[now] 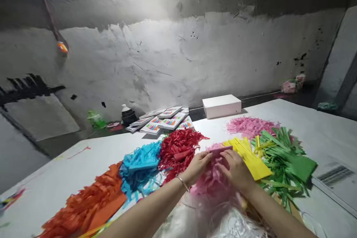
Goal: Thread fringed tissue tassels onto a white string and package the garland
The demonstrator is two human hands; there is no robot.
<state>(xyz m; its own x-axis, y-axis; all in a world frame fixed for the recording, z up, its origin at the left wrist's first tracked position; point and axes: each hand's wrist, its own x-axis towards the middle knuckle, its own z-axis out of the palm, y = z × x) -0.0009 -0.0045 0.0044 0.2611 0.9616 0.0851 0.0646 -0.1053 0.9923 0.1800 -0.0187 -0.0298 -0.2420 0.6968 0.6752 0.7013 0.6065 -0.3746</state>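
Note:
Between my two hands is a folded piece of pink paper [221,151], held up over a pile of pink paper shreds [206,184]. My left hand [199,166], with a bracelet at the wrist, pinches its left end. At the other end my right hand [237,167] is closed on the paper, the fingers bent round it. Red paper shreds [178,148] lie to the left of the pink pile. On the right are yellow paper strips [251,158] and green paper strips [292,160], each with a flat folded piece.
Further left lie blue shreds [141,163] and orange shreds [92,204]. Stacked printed booklets [170,121] and a white box [221,106] stand at the back by the wall. More pink shreds [251,126] lie behind the yellow. Clear plastic [195,223] is nearest me.

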